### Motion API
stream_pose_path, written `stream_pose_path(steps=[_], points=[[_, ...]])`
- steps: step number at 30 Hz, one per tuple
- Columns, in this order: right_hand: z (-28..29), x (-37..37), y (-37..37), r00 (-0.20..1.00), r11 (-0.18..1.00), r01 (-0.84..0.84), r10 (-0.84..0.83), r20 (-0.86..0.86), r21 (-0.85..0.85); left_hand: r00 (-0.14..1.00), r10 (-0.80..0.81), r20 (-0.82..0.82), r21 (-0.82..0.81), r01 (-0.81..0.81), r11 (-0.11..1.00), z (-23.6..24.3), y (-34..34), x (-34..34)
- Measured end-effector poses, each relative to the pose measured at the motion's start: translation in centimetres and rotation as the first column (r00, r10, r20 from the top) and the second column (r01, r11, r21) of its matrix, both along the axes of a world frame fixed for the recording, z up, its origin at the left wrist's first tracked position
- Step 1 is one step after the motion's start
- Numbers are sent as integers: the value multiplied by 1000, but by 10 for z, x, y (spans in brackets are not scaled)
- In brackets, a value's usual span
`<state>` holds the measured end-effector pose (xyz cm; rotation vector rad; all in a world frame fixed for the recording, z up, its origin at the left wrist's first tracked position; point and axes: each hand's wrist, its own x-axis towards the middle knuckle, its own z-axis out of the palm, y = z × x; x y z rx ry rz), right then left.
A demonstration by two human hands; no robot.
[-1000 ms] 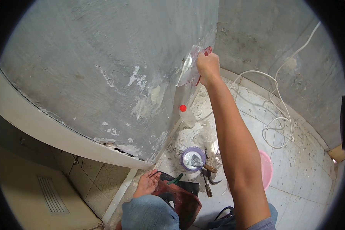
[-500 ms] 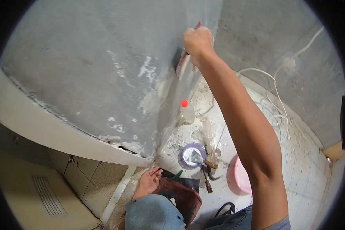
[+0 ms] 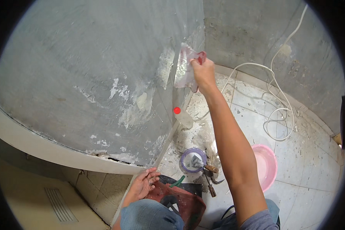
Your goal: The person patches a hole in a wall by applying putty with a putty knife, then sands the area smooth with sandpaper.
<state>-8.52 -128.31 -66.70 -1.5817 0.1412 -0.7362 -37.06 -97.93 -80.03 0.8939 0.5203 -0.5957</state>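
Grips red-backed scraper (image 3: pixel 185 69) in right hand (image 3: pixel 204 75), with clear-looking blade (image 3: pixel 182 65) extending left from the fist, near patched gray wall (image 3: pixel 73 65). Holds left hand (image 3: pixel 142 184) half-open (loosely curled), near-left of purple-rimmed tub (image 3: pixel 183 161).

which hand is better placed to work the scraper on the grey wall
Right, most likely: the right hand grips the scraper near the wall, while the left hand is low down, holding nothing visible.

The right hand (image 3: pixel 204 73) has turned the scraper (image 3: pixel 184 71) from edge-on to face-on, and a pale patch (image 3: pixel 165 68) shows beside it.
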Motion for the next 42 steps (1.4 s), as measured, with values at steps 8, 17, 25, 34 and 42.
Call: stream_pose_path(steps=[8,17,25,34,42], points=[[0,-11,12,990,991,-137,137,-32,5,835,-460,301,473,289,833,164,-48,41],[16,-59,36,985,987,-159,160,59,-23,695,-517,500,679,57,732,263,-124,46],[-3,-45,-24,933,689,-325,347,100,648,314,-924,218,974,-18,224,226,-142,43],[-1,-2,-4,994,996,-82,84,-73,41,193,-980,53,977,191,91,214,-126,62],[34,-5,54,998,968,33,-43,-35,-250,126,-977,174,965,177,195,207,-111,63]])
